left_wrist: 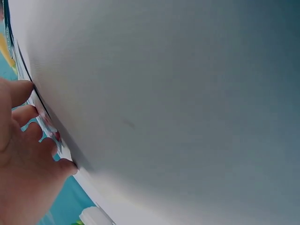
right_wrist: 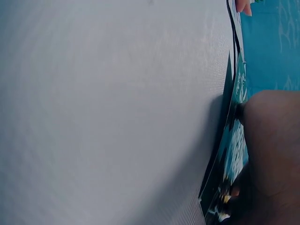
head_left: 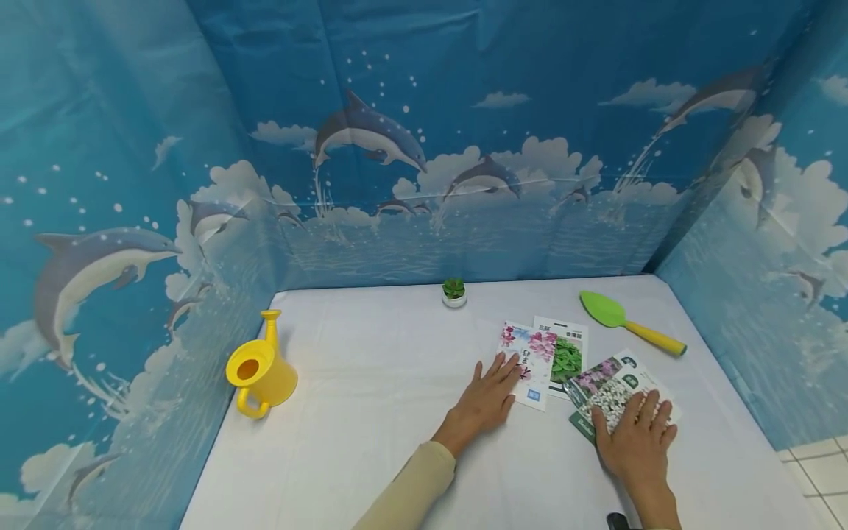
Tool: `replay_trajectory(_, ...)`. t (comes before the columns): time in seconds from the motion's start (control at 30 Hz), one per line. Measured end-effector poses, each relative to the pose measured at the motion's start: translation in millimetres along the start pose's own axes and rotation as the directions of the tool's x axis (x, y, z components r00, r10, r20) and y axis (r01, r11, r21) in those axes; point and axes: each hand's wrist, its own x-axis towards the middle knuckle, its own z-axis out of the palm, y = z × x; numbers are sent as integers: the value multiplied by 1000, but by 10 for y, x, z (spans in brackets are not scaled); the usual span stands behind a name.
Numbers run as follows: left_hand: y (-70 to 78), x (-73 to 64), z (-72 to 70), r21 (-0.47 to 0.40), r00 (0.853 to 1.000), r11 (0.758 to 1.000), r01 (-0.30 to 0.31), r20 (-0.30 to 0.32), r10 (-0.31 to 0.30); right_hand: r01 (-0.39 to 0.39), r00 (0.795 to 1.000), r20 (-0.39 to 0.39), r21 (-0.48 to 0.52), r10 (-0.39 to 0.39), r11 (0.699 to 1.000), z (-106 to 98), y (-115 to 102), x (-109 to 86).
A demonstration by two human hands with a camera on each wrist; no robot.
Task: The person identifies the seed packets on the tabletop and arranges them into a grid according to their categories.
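My left hand [head_left: 482, 401] rests its extended fingers on the left edge of a seed packet [head_left: 542, 372] with pink blossoms. That packet overlaps a second seed packet [head_left: 567, 359] showing green leaves. In the left wrist view, the thumb and fingers [left_wrist: 32, 132] lie along the packet's edge. My right hand [head_left: 637, 445] lies spread over a white-flower seed packet [head_left: 611, 401], which partly covers a purple-flower packet [head_left: 595, 375]. The right wrist view catches the packet's green edge [right_wrist: 238, 89] slightly above the tablecloth beside the hand; most of the fingers are hidden there.
A yellow watering can [head_left: 278, 379] stands at the table's left edge. A small potted succulent [head_left: 454, 294] sits at the back middle. Behind the packets at right lies a green trowel [head_left: 606, 309] with a yellow handle. Dolphin-print curtains [head_left: 411, 243] enclose the white table [head_left: 358, 427].
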Motion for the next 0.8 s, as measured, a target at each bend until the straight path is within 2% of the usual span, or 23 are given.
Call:
replay_trajectory(0.13, -28, -57, 0, -18, 1000, 1000, 21, 5, -21, 4, 1000, 5, 7, -4, 1000, -14, 3, -13)
replay_trajectory(0.33, -80, -152, -4, 4, 999, 999, 44, 2, -44, 4, 1000, 11, 14, -4, 1000, -22, -4, -18)
replay_trajectory(0.57, -99, -280, -15, -8, 992, 992, 126, -24, -126, 16, 1000, 17, 18, -17, 1000, -38, -4, 0)
replay_trajectory(0.8, -113, -402, -47, 21, 984, 984, 177, -25, -177, 15, 1000, 19, 21, -16, 1000, -29, -4, -7)
